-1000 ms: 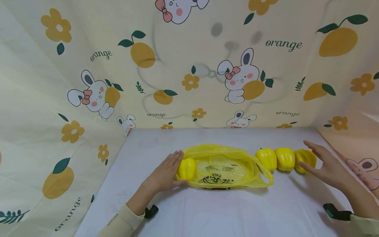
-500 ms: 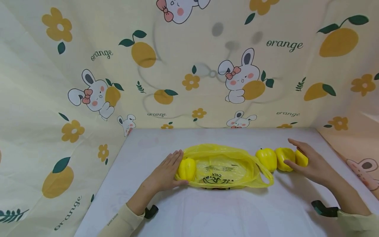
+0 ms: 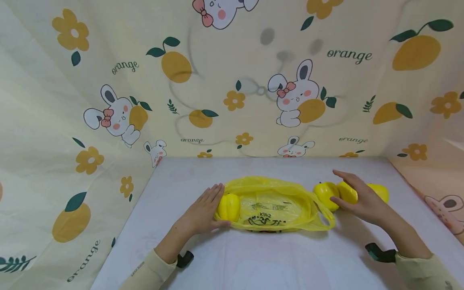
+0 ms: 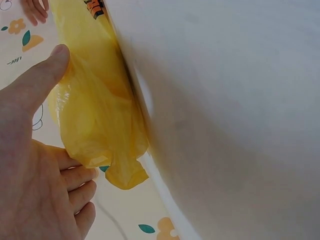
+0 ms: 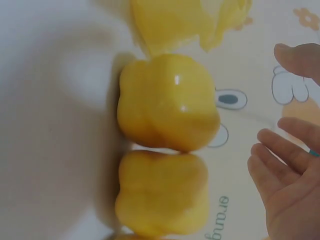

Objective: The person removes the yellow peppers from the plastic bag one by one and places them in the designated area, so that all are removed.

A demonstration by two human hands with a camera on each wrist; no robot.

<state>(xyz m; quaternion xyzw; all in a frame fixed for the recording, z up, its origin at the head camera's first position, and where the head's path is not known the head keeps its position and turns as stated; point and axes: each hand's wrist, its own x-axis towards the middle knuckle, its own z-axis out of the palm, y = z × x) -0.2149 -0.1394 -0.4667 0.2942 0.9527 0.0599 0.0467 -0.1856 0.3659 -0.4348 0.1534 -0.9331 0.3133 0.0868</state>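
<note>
In the head view, a yellow plastic bag (image 3: 270,205) lies with its mouth spread, and a yellow bell pepper (image 3: 229,207) is inside its left end. My left hand (image 3: 203,209) rests against that end, thumb at the near rim and fingers at the far side. The left wrist view shows the thumb touching the bag (image 4: 95,110). Right of the bag stand three more yellow bell peppers in a row. My right hand (image 3: 362,205) is over the row with spread fingers, partly hiding the middle pepper (image 3: 346,192) and right pepper (image 3: 380,193). The left pepper (image 3: 322,192) is nearest its fingertips.
A white-covered table (image 3: 253,262) bears everything. Behind it hangs a cream cloth (image 3: 217,92) printed with rabbits and oranges, which continues along both sides. The bag's handle loop (image 3: 328,215) lies close to the left pepper of the row.
My right hand has moved left along the row, from the right pepper toward the left one, uncovering part of the right pepper. My left hand, bag and peppers look unmoved.
</note>
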